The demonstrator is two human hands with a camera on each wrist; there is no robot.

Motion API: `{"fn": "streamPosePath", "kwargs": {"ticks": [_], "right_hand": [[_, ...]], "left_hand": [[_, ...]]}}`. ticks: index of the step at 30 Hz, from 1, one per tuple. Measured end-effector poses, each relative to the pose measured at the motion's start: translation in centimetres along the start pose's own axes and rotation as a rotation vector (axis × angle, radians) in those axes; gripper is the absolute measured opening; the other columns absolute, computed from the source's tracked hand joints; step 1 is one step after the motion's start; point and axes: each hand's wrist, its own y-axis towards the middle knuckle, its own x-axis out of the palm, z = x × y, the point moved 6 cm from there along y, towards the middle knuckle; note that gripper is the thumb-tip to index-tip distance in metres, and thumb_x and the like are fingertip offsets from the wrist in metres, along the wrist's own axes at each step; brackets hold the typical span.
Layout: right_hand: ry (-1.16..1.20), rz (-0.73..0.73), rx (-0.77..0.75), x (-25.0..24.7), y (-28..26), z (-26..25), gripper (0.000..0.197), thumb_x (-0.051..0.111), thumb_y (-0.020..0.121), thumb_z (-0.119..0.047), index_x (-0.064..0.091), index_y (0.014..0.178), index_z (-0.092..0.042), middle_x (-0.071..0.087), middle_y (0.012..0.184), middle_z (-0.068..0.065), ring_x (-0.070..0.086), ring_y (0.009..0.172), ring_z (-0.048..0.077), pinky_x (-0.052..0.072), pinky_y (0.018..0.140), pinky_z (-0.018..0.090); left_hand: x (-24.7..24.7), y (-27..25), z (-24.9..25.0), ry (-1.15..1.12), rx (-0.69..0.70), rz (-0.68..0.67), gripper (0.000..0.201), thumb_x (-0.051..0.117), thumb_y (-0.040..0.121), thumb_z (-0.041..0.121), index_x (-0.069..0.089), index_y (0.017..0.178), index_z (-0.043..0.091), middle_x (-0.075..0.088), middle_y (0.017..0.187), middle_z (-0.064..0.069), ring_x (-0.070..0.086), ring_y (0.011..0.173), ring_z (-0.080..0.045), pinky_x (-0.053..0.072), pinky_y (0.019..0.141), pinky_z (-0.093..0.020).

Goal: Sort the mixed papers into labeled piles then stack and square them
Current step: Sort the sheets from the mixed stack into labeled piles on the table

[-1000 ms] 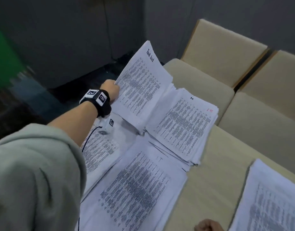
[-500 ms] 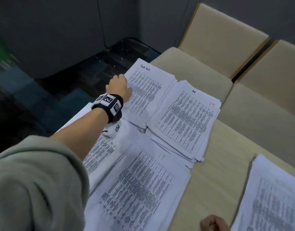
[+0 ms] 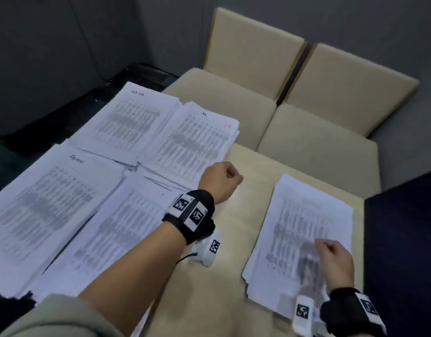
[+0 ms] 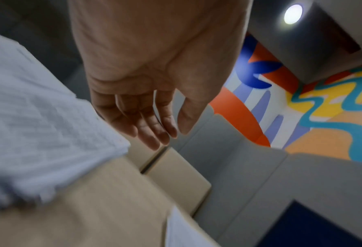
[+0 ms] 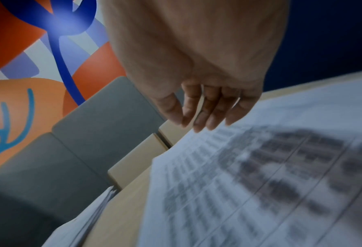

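The left hand [image 3: 219, 182] left the far pile [image 3: 134, 117], now empty w/ loose grip; right hand [image 3: 333, 261] hovers relaxed over unsorted stack [image 3: 304, 222] on bench [image 3: 229, 283]: next sheet.

Behind each hand [image 3: 219, 181] sits a black wrist strap [image 3: 192, 215] with white square-coded tags; a grey-green sleeve [image 3: 61, 317] covers the left upper arm.

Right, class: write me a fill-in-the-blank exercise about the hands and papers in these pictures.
1. The left hand holds ____.
2. The right hand is over the pile that lies ____ from the others.
3. The sorted piles number ____.
4. The red mark is on the far ____ pile.

Missing: nothing; apart; four; right
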Motion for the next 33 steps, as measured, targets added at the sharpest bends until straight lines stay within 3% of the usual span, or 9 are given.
{"fn": "streamPosePath", "kwargs": {"ticks": [4,8,13,15,20,23,27,30,33], "right_hand": [[-0.133,0.073,0.121,-4.9,3.7,4.8,0.026,0.066,0.09,-0.021,0.064,0.113,-0.009,0.065,0.11,0.01,0.061,0.105,0.034,0.046,0.09,0.036],[-0.193,0.021,0.145,-6.0,5.7,7.1,0.046,0.072,0.086,-0.027,0.06,0.123,-0.003,0.064,0.12,0.015,0.059,0.113,0.035,0.044,0.095,0.036],[-0.219,-0.041,0.131,-5.7,6.6,7.4,0.047,0.073,0.085,-0.034,0.061,0.121,-0.006,0.067,0.117,0.011,0.059,0.113,0.032,0.045,0.093,0.033],[-0.259,-0.039,0.122,-5.5,6.6,7.2,0.051,0.074,0.083,-0.038,0.062,0.12,-0.005,0.066,0.121,0.012,0.058,0.115,0.033,0.046,0.093,0.034],[-0.3,-0.083,0.133,-4.3,6.2,7.3,0.056,0.075,0.082,-0.041,0.057,0.121,-0.005,0.062,0.12,0.014,0.059,0.109,0.035,0.048,0.084,0.034],[-0.226,0.044,0.045,-5.0,6.1,6.9,0.025,0.075,0.084,-0.03,0.063,0.086,-0.008,0.067,0.091,0.012,0.061,0.09,0.033,0.051,0.08,0.036],[-0.135,0.083,-0.095,-6.2,5.1,6.4,0.047,0.064,0.094,-0.028,0.046,0.061,-0.002,0.049,0.057,0.007,0.045,0.06,0.027,0.037,0.056,0.035],[-0.156,0.024,-0.107,-6.2,4.3,6.8,0.05,0.048,0.102,-0.032,0.053,0.066,0.002,0.055,0.064,0.013,0.051,0.065,0.03,0.041,0.062,0.037],[-0.173,0.129,-0.184,-7.2,3.2,7.2,0.026,0.051,0.099,-0.019,0.068,0.092,-0.001,0.065,0.088,0.015,0.058,0.083,0.033,0.046,0.075,0.036]], "left_hand": [[8.8,-1.1,-0.2,0.063,-0.081,-0.072,0.013,0.067,0.089,0.026,0.064,0.094,0.015,0.068,0.097,-0.002,0.066,0.09,-0.023,0.051,0.076,-0.031],[15.1,-1.9,-2.3,0.27,-0.183,-0.143,0.044,0.063,0.091,0.026,0.055,0.129,0.008,0.062,0.125,-0.009,0.059,0.113,-0.028,0.048,0.096,-0.035],[18.3,-3.2,-2.7,0.477,-0.145,-0.133,0.026,0.05,0.096,0.029,0.055,0.09,0.005,0.065,0.101,-0.017,0.057,0.084,-0.03,0.043,0.069,-0.033],[18.6,-3.5,-2.2,0.551,-0.117,-0.1,0.025,0.05,0.095,0.027,0.055,0.084,0.005,0.065,0.095,-0.017,0.058,0.082,-0.032,0.04,0.066,-0.032],[19.2,-4.1,-1.7,0.716,-0.075,-0.059,0.027,0.049,0.095,0.027,0.066,0.101,0.007,0.065,0.103,-0.009,0.062,0.092,-0.028,0.049,0.077,-0.033],[18.8,-3.6,-2.2,0.692,-0.101,-0.027,0.029,0.051,0.095,0.031,0.065,0.109,0.01,0.064,0.108,-0.007,0.061,0.097,-0.026,0.051,0.082,-0.035],[18.4,-2.8,-3.2,0.629,-0.17,-0.006,0.039,0.061,0.089,0.045,0.057,0.11,0.013,0.062,0.106,-0.006,0.061,0.095,-0.026,0.053,0.081,-0.037],[18.1,-2.1,-3.6,0.614,-0.198,-0.009,0.039,0.069,0.085,0.043,0.058,0.104,0.011,0.063,0.101,-0.008,0.061,0.091,-0.028,0.054,0.078,-0.037],[18.0,-1.3,-3.6,0.662,-0.142,-0.078,0.027,0.064,0.091,0.031,0.064,0.101,0.007,0.066,0.099,-0.012,0.064,0.089,-0.03,0.056,0.078,-0.038]]}}
